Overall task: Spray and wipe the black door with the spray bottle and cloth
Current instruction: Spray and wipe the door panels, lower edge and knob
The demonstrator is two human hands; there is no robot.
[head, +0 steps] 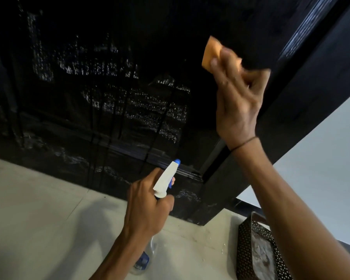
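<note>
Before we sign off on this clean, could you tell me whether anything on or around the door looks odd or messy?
Yes: the black door carries whitish patches and dark drip trails across its middle and lower panels, left of where the right hand holds the orange cloth. Pale specks dot the floor near its base.

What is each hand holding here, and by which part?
The left hand grips the spray bottle round its neck, below the white head. The right hand pinches the orange cloth by its lower end.

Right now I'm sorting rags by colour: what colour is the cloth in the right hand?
Orange: the cloth, seen in the head view, pinched by the right hand.
</note>
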